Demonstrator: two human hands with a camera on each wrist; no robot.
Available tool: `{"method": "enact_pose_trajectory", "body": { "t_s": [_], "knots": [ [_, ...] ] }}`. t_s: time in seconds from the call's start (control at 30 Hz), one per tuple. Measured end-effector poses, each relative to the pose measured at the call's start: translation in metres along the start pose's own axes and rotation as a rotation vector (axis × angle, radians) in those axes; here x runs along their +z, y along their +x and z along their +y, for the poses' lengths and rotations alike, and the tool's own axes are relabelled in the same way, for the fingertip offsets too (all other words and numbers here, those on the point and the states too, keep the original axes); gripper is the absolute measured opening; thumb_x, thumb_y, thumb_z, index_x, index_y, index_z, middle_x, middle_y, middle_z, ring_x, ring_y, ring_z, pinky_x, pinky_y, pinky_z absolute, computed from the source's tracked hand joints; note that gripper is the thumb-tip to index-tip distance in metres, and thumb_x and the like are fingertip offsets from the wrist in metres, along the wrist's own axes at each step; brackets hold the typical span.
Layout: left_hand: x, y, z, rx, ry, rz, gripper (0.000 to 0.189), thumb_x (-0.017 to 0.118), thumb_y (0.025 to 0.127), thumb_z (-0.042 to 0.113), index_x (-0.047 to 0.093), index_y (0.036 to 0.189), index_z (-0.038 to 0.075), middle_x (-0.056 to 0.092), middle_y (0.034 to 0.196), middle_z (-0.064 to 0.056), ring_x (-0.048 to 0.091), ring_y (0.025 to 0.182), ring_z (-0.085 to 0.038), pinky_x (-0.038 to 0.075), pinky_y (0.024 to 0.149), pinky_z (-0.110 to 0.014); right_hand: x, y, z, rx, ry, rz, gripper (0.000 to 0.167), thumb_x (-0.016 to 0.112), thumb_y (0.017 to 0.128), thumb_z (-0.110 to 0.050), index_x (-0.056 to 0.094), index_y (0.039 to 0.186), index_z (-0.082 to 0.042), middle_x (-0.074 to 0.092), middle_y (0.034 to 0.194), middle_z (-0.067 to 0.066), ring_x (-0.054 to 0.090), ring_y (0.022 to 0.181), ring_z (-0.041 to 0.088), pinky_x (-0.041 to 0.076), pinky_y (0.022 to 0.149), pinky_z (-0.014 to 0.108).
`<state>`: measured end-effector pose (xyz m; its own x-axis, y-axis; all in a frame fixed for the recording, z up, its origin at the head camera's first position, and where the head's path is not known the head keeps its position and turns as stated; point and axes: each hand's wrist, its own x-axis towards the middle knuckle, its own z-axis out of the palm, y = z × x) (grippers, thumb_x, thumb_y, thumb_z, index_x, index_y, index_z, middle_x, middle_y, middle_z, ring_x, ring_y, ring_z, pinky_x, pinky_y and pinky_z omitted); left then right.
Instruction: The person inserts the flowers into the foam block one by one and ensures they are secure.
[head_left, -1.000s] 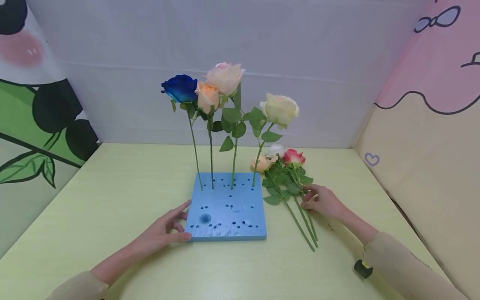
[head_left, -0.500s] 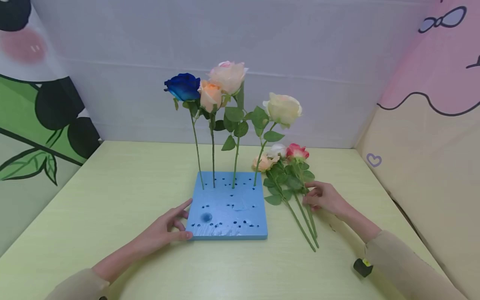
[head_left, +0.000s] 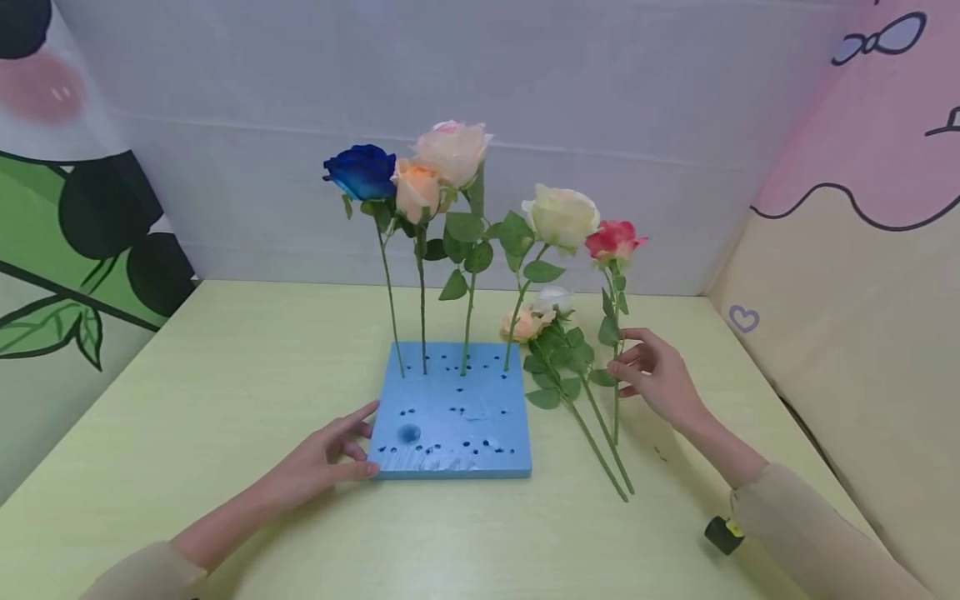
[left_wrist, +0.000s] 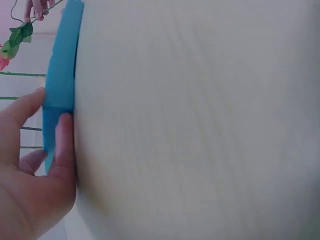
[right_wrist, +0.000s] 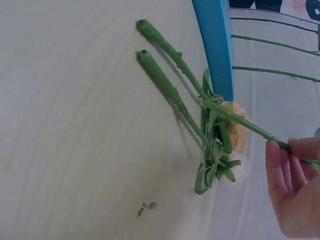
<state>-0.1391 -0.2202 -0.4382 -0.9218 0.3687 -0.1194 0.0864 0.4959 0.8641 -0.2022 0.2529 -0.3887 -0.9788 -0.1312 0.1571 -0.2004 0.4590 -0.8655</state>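
Note:
My left hand (head_left: 322, 457) rests against the left side of a blue foam board (head_left: 438, 421) full of holes, index fingertip and thumb touching its edge. In the left wrist view the fingers (left_wrist: 64, 142) lie along the board's side. Upright near the board's back stand a blue rose (head_left: 362, 173), a peach rose (head_left: 417, 192), a pale pink rose (head_left: 452, 154) and a cream rose (head_left: 561, 217). To the right, my right hand (head_left: 660, 379) pinches the stem of a red-pink rose (head_left: 615, 242), bloom up. Its green stem (right_wrist: 245, 123) slants between thumb and fingers in the right wrist view.
Beside the board a second peach rose (head_left: 525, 323) and a white rose (head_left: 553, 300) lie on the pale yellow table (head_left: 247, 358), stems pointing toward me. A small black object (head_left: 723, 535) is by the right sleeve. A pale cloth wall (head_left: 262, 192) stands behind the table.
The red-pink rose has risen from the lying bunch to upright in the right hand, which has moved slightly up and right. The left hand stays at the board.

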Motion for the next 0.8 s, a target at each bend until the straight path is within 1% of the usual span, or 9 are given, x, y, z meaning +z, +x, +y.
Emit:
{"method": "enact_pose_trajectory", "body": {
  "t_s": [0.13, 0.23, 0.33, 0.37, 0.47, 0.57, 0.63, 0.73, 0.8],
  "knots": [
    [0.0, -0.002, 0.007, -0.076, -0.057, -0.008, 0.086, 0.077, 0.086, 0.026, 0.028, 0.157, 0.015, 0.052, 0.132, -0.017, 0.064, 0.09, -0.013, 0.054, 0.073, -0.024, 0.0, -0.003, -0.016, -0.079, 0.003, 0.08, 0.048, 0.066, 0.092, -0.003, 0.047, 0.137, -0.001, 0.065, 0.092, 0.012, 0.069, 0.076, 0.007, 0.06, 0.063, 0.034],
    [0.002, -0.004, 0.011, -0.12, -0.108, -0.009, 0.084, 0.077, 0.086, 0.024, 0.031, 0.156, 0.013, 0.052, 0.131, -0.017, 0.065, 0.091, -0.019, 0.058, 0.076, -0.026, 0.001, -0.005, -0.027, -0.13, 0.016, 0.134, 0.046, 0.065, 0.092, -0.002, 0.048, 0.134, -0.001, 0.065, 0.088, 0.004, 0.069, 0.075, 0.005, 0.06, 0.062, 0.034],
    [0.003, -0.006, 0.012, -0.141, -0.114, 0.003, 0.081, 0.076, 0.086, 0.025, 0.034, 0.154, 0.011, 0.054, 0.129, -0.017, 0.065, 0.093, -0.02, 0.059, 0.079, -0.027, 0.003, -0.007, -0.037, -0.188, 0.052, 0.167, 0.043, 0.066, 0.092, -0.002, 0.05, 0.132, -0.001, 0.065, 0.087, 0.004, 0.068, 0.073, 0.003, 0.06, 0.061, 0.035],
    [0.003, -0.006, 0.011, -0.142, -0.116, 0.007, 0.08, 0.076, 0.087, 0.026, 0.035, 0.154, 0.01, 0.054, 0.128, -0.016, 0.065, 0.094, -0.02, 0.059, 0.079, -0.027, 0.004, -0.008, -0.04, -0.211, 0.07, 0.175, 0.042, 0.066, 0.092, -0.002, 0.051, 0.131, -0.001, 0.065, 0.087, 0.004, 0.068, 0.073, 0.003, 0.059, 0.061, 0.034],
    [0.004, -0.007, 0.007, -0.136, -0.121, 0.015, 0.078, 0.075, 0.087, 0.027, 0.036, 0.153, 0.009, 0.055, 0.127, -0.017, 0.065, 0.094, -0.018, 0.058, 0.08, -0.025, 0.009, -0.01, -0.048, -0.269, 0.118, 0.187, 0.039, 0.067, 0.09, 0.001, 0.054, 0.127, -0.002, 0.067, 0.086, -0.001, 0.068, 0.073, 0.005, 0.059, 0.061, 0.032],
    [0.004, -0.008, 0.001, -0.111, -0.142, 0.009, 0.078, 0.074, 0.088, 0.027, 0.036, 0.153, 0.009, 0.054, 0.128, -0.018, 0.066, 0.093, -0.017, 0.058, 0.081, -0.025, 0.015, -0.012, -0.057, -0.315, 0.152, 0.19, 0.039, 0.066, 0.089, 0.007, 0.055, 0.125, -0.003, 0.067, 0.086, -0.01, 0.068, 0.075, 0.006, 0.059, 0.061, 0.031],
    [0.004, -0.009, -0.002, -0.096, -0.152, 0.003, 0.078, 0.074, 0.089, 0.027, 0.035, 0.153, 0.009, 0.053, 0.128, -0.019, 0.066, 0.092, -0.015, 0.058, 0.081, -0.025, 0.02, -0.012, -0.063, -0.338, 0.155, 0.187, 0.039, 0.065, 0.089, 0.007, 0.055, 0.125, -0.002, 0.066, 0.087, -0.013, 0.068, 0.077, 0.005, 0.059, 0.061, 0.03],
    [0.003, -0.008, -0.004, -0.084, -0.168, -0.004, 0.078, 0.074, 0.088, 0.027, 0.035, 0.154, 0.01, 0.053, 0.129, -0.02, 0.066, 0.091, -0.014, 0.058, 0.082, -0.025, 0.029, -0.011, -0.071, -0.362, 0.143, 0.174, 0.037, 0.065, 0.09, 0.005, 0.054, 0.125, -0.001, 0.065, 0.088, -0.012, 0.067, 0.078, 0.002, 0.059, 0.062, 0.031],
    [0.003, -0.008, -0.004, -0.082, -0.174, -0.008, 0.079, 0.074, 0.088, 0.028, 0.035, 0.154, 0.01, 0.053, 0.129, -0.02, 0.065, 0.091, -0.013, 0.058, 0.082, -0.024, 0.036, -0.01, -0.077, -0.377, 0.132, 0.157, 0.036, 0.065, 0.091, 0.004, 0.055, 0.124, -0.002, 0.065, 0.089, -0.006, 0.067, 0.077, 0.001, 0.059, 0.063, 0.03]
  ]
}}
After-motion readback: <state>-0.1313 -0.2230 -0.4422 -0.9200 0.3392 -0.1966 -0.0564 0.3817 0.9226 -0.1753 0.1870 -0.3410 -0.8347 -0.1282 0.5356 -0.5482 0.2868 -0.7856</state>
